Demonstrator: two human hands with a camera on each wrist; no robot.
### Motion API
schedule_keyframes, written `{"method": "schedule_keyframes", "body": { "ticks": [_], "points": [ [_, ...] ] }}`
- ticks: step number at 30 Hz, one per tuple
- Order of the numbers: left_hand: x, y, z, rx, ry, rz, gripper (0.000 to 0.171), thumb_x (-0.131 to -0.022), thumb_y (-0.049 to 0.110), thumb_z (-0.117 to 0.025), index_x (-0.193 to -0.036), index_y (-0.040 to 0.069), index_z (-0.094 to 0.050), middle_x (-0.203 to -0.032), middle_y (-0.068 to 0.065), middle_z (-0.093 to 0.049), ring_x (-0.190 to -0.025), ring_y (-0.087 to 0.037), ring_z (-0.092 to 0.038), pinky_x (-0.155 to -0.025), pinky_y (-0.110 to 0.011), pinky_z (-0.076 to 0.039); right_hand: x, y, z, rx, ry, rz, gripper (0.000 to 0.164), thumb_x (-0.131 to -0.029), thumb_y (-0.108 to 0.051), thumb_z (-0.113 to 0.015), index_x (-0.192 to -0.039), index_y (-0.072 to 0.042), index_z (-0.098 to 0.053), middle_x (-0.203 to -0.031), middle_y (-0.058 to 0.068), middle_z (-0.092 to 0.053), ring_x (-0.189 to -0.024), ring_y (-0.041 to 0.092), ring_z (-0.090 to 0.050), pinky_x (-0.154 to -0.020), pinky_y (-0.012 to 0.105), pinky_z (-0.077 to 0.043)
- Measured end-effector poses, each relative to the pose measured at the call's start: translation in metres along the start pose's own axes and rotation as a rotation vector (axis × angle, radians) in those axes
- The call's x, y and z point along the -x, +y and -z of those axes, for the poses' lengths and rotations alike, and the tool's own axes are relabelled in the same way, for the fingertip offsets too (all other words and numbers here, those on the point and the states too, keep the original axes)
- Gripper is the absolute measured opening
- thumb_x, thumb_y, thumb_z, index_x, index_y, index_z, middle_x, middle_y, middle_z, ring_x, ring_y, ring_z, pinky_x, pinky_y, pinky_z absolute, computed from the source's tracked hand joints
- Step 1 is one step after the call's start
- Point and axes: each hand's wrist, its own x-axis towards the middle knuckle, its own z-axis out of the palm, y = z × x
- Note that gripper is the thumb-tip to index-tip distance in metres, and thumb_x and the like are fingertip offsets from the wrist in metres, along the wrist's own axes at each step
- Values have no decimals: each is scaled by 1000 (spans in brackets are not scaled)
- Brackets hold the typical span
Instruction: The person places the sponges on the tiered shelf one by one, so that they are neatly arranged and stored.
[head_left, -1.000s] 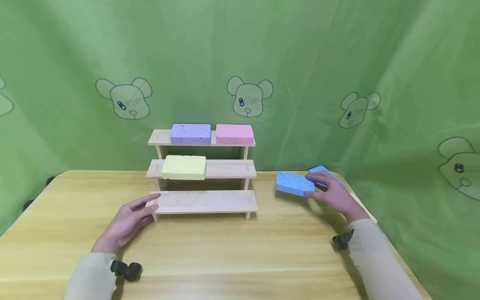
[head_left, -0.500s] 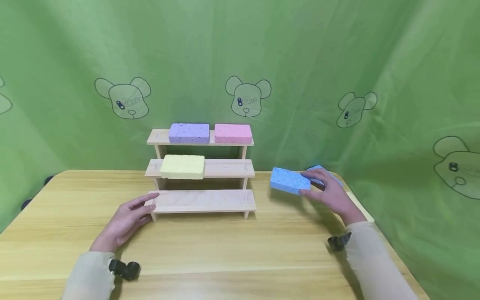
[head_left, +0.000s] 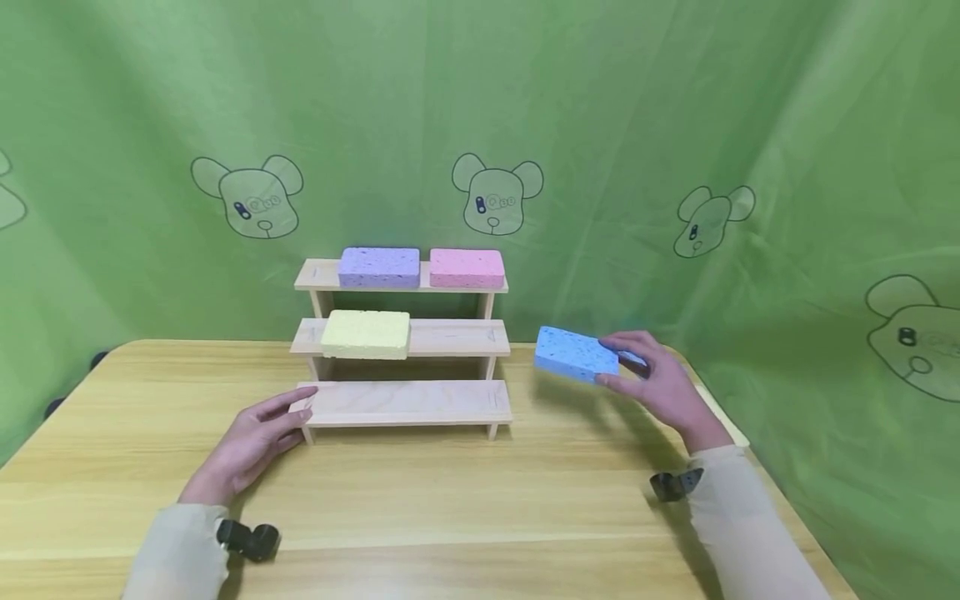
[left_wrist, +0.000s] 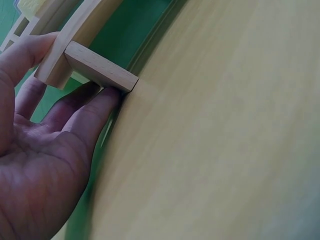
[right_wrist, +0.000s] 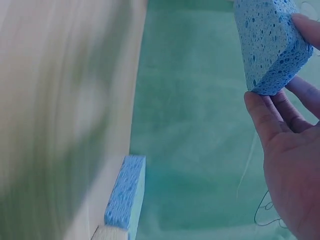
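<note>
At the left end of the lowest step of a three-step wooden display rack (head_left: 405, 403), my left hand (head_left: 251, 446) holds the corner, the thumb on top and the other fingers against the leg (left_wrist: 102, 65). My right hand (head_left: 656, 387) pinches a blue sponge (head_left: 573, 352) by its right end, clear of the table. A purple sponge (head_left: 379, 268) and a pink sponge (head_left: 467, 268) lie side by side on the top step. The middle step bears a pale yellow sponge (head_left: 367, 335) at its left.
Another blue sponge (right_wrist: 122, 195) lies on the table, mostly hidden behind my right hand in the head view. A pale yellow piece (head_left: 722, 415) lies along the right edge of the wooden table (head_left: 450, 508). Green curtain (head_left: 600, 108) surrounds the table's back and sides.
My right hand has raised the blue sponge and brought it a little left, toward the rack. My left hand stays at the rack's corner.
</note>
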Motion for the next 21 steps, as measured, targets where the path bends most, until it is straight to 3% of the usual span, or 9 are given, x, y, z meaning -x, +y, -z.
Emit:
{"method": "schedule_keyframes", "body": {
  "ticks": [8,21],
  "points": [
    [2,2,-1,4,2,7,51,-94,9,-65,-142,2,-49,-160,-20,-11,-110,-10,-60,-102,-32,-46,-5,-22,-7,-85,-6,57,54,-86,-14,-79,-133,0,-58,-134,10,-48,-127,33,-46,-111,44,-38],
    [1,0,0,28,0,11,50,-93,8,-66,-141,4,-52,-161,-19,-8,-110,-10,-60,-101,-30,-47,-17,-44,-23,-107,-52,112,52,-87,-16,-78,-134,-5,-59,-134,8,-48,-128,34,-45,-113,49,-34]
  ]
}}
